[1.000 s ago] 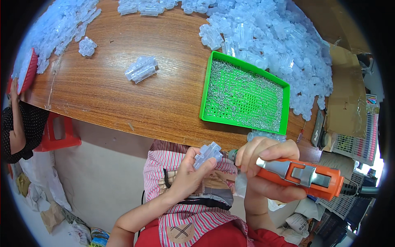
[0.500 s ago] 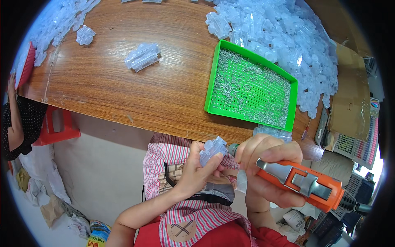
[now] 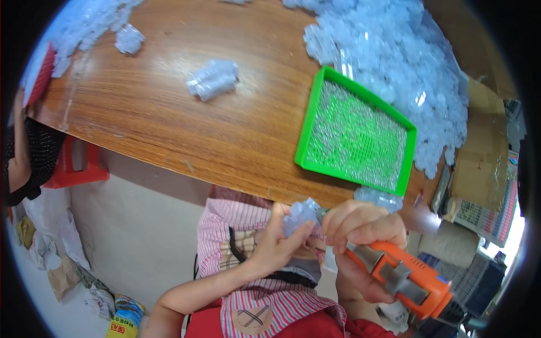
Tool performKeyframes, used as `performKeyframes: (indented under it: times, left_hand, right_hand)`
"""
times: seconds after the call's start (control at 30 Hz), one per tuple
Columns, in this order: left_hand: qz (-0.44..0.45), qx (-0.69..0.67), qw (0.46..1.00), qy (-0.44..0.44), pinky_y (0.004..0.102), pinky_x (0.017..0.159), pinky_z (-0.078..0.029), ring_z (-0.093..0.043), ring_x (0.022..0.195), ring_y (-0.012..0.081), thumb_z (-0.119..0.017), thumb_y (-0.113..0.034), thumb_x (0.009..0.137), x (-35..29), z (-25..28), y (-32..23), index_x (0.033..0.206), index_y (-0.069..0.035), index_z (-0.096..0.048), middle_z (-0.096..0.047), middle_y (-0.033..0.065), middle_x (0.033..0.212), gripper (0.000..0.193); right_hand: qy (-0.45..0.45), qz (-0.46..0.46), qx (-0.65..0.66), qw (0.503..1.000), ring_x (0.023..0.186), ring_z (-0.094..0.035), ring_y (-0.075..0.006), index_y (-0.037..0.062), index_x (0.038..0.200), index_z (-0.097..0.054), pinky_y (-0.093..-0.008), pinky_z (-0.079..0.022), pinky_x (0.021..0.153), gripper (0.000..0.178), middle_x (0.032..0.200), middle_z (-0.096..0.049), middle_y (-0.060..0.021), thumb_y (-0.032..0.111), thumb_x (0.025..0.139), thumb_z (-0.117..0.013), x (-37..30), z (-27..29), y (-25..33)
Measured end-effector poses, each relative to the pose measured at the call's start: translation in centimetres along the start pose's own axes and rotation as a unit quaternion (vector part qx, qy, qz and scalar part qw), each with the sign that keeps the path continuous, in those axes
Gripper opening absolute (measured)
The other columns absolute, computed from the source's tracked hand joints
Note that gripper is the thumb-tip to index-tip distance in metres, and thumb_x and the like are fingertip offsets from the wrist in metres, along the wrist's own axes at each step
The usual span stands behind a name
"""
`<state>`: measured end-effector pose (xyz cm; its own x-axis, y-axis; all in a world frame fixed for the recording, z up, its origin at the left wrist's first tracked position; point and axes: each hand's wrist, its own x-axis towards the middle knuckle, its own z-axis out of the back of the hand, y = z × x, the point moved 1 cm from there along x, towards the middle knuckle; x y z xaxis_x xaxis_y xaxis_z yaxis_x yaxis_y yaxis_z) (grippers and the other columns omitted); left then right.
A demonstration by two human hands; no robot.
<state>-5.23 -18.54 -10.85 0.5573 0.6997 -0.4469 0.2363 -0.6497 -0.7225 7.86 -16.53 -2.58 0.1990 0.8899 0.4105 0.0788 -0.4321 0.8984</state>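
Observation:
Just off the table's front edge, my left hand (image 3: 276,246) is closed around a clear plastic part (image 3: 301,217), gripping it between thumb and fingers. My right hand (image 3: 366,231) wraps round an orange electric screwdriver (image 3: 414,279) with a metal lever on its side. Its nose points left and meets the plastic part's right side; fingers hide the tip. Above my right hand stands a green perforated tray (image 3: 307,135) holding many small silver screws (image 3: 366,132). Another clear plastic part (image 3: 380,198) lies against the tray's front wall.
Clear plastic parts form a big pile (image 3: 389,62) at the far right and another pile (image 3: 96,19) at the far left. One loose part (image 3: 213,79) lies mid-table. At left, another person's arm (image 3: 20,152) reaches toward a red basket (image 3: 42,76); a red stool (image 3: 81,169) stands nearby.
The view has shifted, so the table items sit further right. The screwdriver has tilted, its rear end lower, and its nose is now against the plastic part.

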Motion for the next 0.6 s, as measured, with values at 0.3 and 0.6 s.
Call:
performKeyframes:
  times: [0.3, 0.6]
  left_hand:
    - [0.073, 0.016, 0.997, 0.024, 0.0226, 0.053, -0.049, -0.06, 0.066, 0.0091, -0.061, -0.02, 0.094, 0.5, 0.9, -0.2, 0.107, -0.002, -0.036, -0.06, 0.0077, 0.082, 0.033]
    - [-0.302, 0.595, 0.73, -0.148, 0.0515, 0.102, -0.03, -0.034, 0.121, 0.041, -0.075, -0.028, 0.077, 4.0, 5.1, -15.3, 0.103, -0.003, -0.063, -0.043, 0.0225, 0.127, 0.038]
  right_hand:
    - [-0.107, -0.098, 0.137, 0.98, 0.058, -0.056, -0.0191, 0.0017, 0.099, -0.05, -0.0323, -0.049, 0.055, 0.059, 0.064, -0.056, -0.008, 0.05, 0.076, -0.075, 0.9, -0.2, 0.6]
    - [-0.166, -0.005, -0.125, 0.978, 0.084, -0.058, -0.0179, 0.0001, 0.12, -0.04, -0.039, -0.047, 0.086, 0.048, 0.086, -0.058, -0.0078, 0.032, 0.09, -0.061, 7.3, 5.3, 3.1]
